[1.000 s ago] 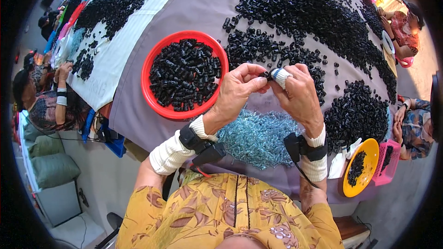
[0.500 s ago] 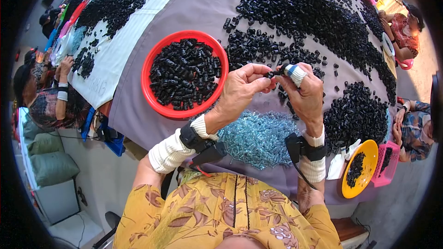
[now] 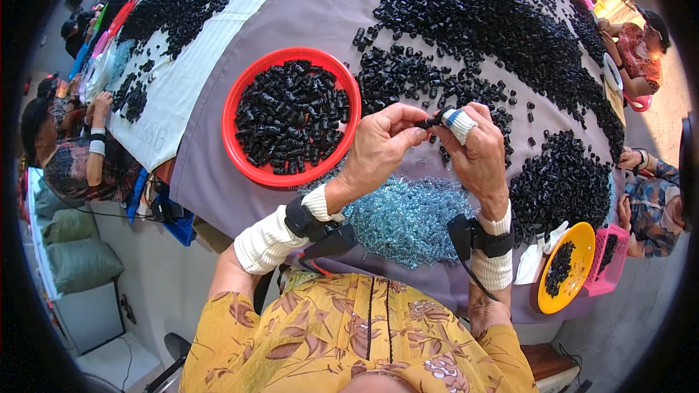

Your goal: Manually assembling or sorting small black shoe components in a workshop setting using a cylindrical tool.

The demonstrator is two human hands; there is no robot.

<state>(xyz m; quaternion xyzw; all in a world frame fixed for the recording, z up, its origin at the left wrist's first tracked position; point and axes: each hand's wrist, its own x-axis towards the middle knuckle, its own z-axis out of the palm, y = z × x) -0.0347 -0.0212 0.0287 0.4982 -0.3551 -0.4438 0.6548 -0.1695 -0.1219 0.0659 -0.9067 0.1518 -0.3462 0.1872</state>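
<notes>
Between my two hands, above the table, is a small black plastic part (image 3: 428, 123). My left hand (image 3: 378, 147) pinches it from the left with thumb and forefinger. From the right, my right hand (image 3: 477, 156) grips its other end; a white and blue cover wraps one finger. The part is mostly hidden by my fingertips, so its exact shape cannot be made out. Beside my left hand stands a red round tray (image 3: 231, 127) full of black cylindrical parts (image 3: 291, 116). Below my hands lies a heap of small clear bluish pieces (image 3: 408, 222).
Large piles of black parts (image 3: 502, 22) cover the table's far side, with another heap (image 3: 564, 182) at right. A yellow plate (image 3: 583, 266), a pink basket (image 3: 610, 276) and white gloves (image 3: 531, 262) lie near right. Other people sit along the left and right edges.
My hands stay nearly in place; the right fingers have curled a little more around the black part. At right, a co-worker's hand has reached farther onto the table.
</notes>
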